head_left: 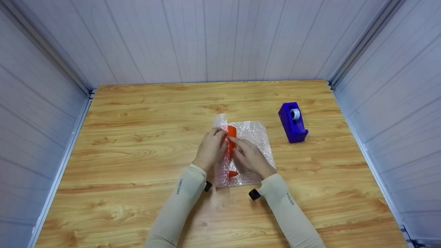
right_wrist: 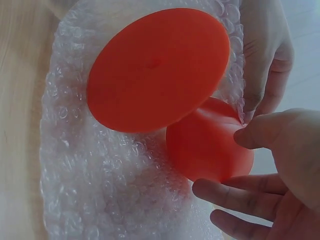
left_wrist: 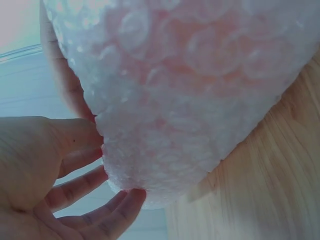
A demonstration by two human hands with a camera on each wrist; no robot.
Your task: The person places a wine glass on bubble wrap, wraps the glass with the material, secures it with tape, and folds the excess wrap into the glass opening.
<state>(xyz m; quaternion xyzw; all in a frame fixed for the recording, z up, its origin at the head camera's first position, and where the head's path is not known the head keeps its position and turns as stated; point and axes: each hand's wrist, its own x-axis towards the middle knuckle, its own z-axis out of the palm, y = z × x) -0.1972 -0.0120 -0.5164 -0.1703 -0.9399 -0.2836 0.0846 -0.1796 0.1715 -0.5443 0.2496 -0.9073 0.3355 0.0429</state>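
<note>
An orange-red goblet-like thing lies on its side on a sheet of bubble wrap. Its round flat foot faces the right wrist camera, with the rounded cup beyond. The left part of the sheet is folded up over the goblet's left side. My left hand holds that folded part, fingers and thumb at its edge. From the right, my right hand grips the cup between thumb and fingers. The stem is mostly hidden.
A blue tape dispenser with a roll of tape stands to the right of the sheet. Pale panel walls border the wooden table at the back and both sides.
</note>
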